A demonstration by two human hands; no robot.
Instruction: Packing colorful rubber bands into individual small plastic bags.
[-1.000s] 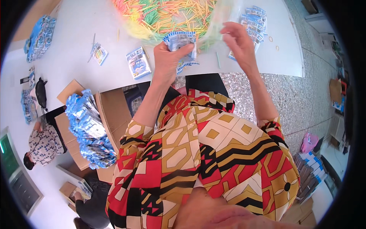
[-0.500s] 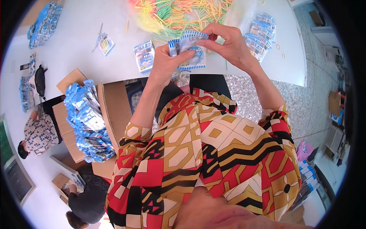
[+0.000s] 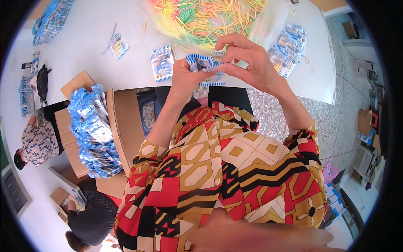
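Note:
Small clear packets (image 3: 198, 63) with blue-and-white striped edges are bunched in my left hand (image 3: 184, 80), its thumb pressed across them. My right hand (image 3: 255, 67) pinches the top edge of one packet between thumb and forefinger, its other fingers curled above. What lies inside these packets is hard to make out. Just left of my hands, a blue-and-white packet stack (image 3: 162, 63) rests on the table. Beyond them spreads a heap of thin coloured sticks (image 3: 210, 21), green, yellow, orange and pink, on clear plastic sheeting (image 3: 268, 27).
Filled packets (image 3: 287, 50) lie right on the white table (image 3: 100, 69); one packet (image 3: 119, 45) lies left. A cardboard box (image 3: 126, 126) brimming with blue packets (image 3: 94, 130) stands at my left. Two other people (image 3: 40, 140) are farther left. Rubber bands (image 3: 307, 61) lie near the right edge.
The held packet has come down nearer my body and tilted, so its front shows less. My right hand has moved lower, with its fingers more curled. The whole view has shifted slightly.

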